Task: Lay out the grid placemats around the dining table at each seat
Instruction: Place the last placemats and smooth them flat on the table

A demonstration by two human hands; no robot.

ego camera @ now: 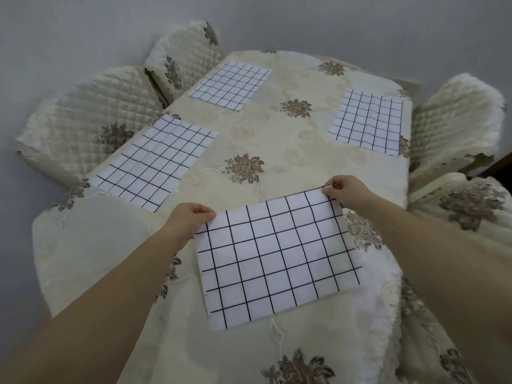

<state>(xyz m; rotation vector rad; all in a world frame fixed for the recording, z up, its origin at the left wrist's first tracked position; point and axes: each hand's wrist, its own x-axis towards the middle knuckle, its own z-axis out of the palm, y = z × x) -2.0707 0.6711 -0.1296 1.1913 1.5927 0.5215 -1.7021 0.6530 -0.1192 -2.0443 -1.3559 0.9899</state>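
Two-corner grip | left hand [188, 217], right hand [346, 191] | placemat [277, 253] far edge

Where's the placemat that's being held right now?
In the head view, the held placemat lies at the near end of the table, right of centre, its far corners pinched by the left hand and right hand; another placemat lies beyond, to its left.

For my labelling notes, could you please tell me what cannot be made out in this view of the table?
1. Head view: far corners of the near placemat, covered by the left hand and right hand that pinch them.
2. Head view: the surface beneath the tablecloth, which covers it fully.
3. Head view: the near right chair, cut off by the right edge.
4. Head view: the tablecloth's near end, cut off by the bottom edge.
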